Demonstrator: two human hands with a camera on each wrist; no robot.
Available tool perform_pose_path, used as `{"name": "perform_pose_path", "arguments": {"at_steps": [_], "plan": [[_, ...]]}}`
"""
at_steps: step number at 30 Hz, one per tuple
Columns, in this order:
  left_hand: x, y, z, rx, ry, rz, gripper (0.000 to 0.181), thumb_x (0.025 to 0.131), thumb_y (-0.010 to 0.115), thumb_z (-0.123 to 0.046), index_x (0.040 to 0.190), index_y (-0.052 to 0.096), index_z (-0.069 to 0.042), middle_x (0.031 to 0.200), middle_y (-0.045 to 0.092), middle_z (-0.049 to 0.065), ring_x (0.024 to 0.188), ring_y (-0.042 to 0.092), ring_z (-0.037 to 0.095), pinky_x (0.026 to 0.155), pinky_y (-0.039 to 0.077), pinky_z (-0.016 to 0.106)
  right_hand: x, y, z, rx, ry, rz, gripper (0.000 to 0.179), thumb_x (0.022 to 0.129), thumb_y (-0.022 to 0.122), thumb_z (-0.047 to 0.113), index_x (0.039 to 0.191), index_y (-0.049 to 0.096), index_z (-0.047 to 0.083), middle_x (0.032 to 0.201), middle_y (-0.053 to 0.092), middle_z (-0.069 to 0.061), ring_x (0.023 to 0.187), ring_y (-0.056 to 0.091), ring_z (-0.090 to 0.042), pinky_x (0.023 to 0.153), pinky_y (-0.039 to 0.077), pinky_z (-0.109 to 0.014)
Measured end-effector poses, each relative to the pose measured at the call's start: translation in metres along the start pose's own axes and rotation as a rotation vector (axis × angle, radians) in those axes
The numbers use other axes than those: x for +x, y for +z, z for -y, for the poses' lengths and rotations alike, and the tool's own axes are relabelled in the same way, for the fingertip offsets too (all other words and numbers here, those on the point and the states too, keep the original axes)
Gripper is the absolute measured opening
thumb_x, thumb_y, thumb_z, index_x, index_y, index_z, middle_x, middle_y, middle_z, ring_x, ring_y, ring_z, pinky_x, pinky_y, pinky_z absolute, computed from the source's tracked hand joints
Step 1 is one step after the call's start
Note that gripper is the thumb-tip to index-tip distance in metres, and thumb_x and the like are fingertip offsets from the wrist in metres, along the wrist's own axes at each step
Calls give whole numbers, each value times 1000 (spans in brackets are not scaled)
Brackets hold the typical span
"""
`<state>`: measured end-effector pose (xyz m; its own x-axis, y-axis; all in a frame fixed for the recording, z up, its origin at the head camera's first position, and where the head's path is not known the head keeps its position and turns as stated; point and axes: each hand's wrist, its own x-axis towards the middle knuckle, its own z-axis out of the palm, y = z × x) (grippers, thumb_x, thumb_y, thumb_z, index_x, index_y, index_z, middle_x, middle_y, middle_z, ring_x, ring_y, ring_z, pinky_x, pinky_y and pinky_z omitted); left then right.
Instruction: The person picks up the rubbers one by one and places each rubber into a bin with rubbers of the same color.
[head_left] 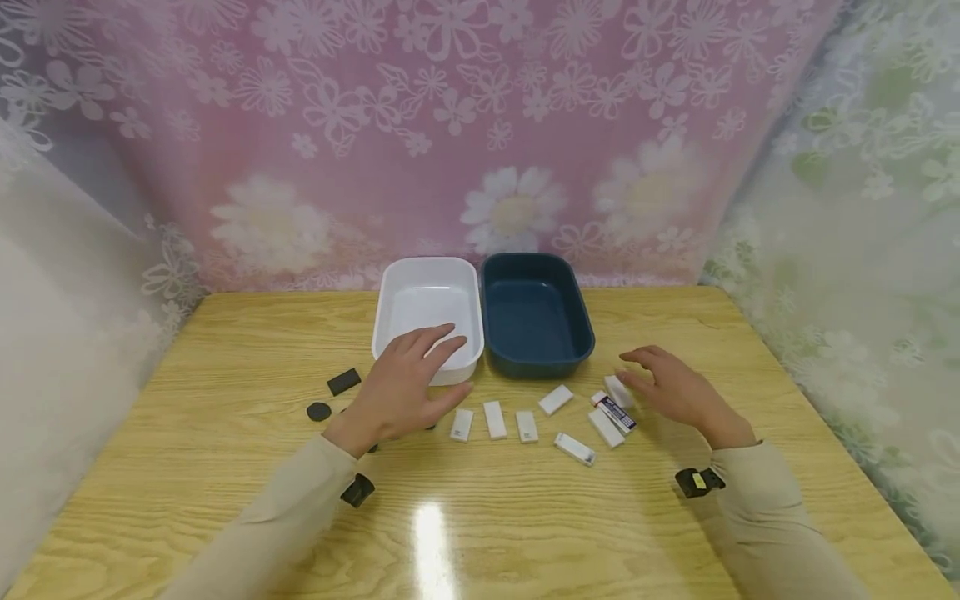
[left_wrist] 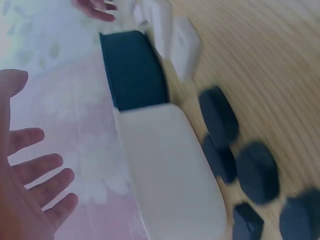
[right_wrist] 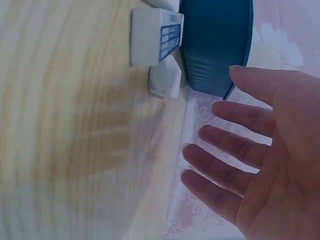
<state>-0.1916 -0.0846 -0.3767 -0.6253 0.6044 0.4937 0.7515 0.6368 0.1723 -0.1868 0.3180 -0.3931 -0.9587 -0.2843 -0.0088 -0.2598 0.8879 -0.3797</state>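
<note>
My left hand hovers over the near edge of the white basin, fingers spread and holding nothing. Dark pieces, among them a black rectangular block and a rounded one, lie beside and partly hidden under it. On the right, my right hand is above the table with relaxed, empty fingers. Nearest to it is a white block, close to an eraser with a blue printed sleeve that leans against another white block. The right wrist view shows the palm apart from these.
A dark blue basin stands right against the white one at the back of the wooden table. Several white blocks, such as this upright-lying one, are scattered in front of the basins. A floral curtain hangs behind.
</note>
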Motion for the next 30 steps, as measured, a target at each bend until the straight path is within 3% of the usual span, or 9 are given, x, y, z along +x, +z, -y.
{"name": "perform_pose_path", "arguments": {"at_steps": [2,5,9,15,25,30], "plan": [[2,1,-6,-7,38,-11,56,92,55,-48,134,53,-12,139,47,9,124,45,27,101,35,45,0,2,-1,7,4,3,51,100,49,37,130,53,-4,128,48,-25,108,54,-41,84,45,-55],[6,5,-14,-26,98,20,55,92,55,-47,134,53,-11,139,47,10,125,45,25,101,36,44,-1,3,0,10,12,11,49,99,52,35,129,54,-4,125,50,-24,99,57,-35,78,48,-51],[9,13,-25,-56,169,138,55,94,52,-47,137,51,-12,141,45,11,127,44,24,103,35,41,0,4,2,23,28,24,48,98,54,33,127,54,-4,119,52,-23,89,58,-28,73,49,-46],[7,31,-41,-7,243,284,55,96,47,-51,139,48,-17,141,45,8,127,44,22,103,35,40,3,11,2,49,39,37,42,97,57,27,122,56,-6,105,55,-19,79,55,-22,68,47,-40],[5,46,-48,34,225,421,57,98,36,-55,143,44,-20,143,44,5,130,40,21,105,33,39,12,17,4,56,118,82,37,95,59,27,114,56,-5,90,60,-12,72,55,-20,65,46,-40],[5,49,-47,37,208,453,57,98,36,-55,143,43,-21,143,44,5,131,40,21,105,32,38,12,20,4,38,136,68,33,93,61,24,112,54,-2,86,58,-9,68,53,-19,62,45,-38]]}}
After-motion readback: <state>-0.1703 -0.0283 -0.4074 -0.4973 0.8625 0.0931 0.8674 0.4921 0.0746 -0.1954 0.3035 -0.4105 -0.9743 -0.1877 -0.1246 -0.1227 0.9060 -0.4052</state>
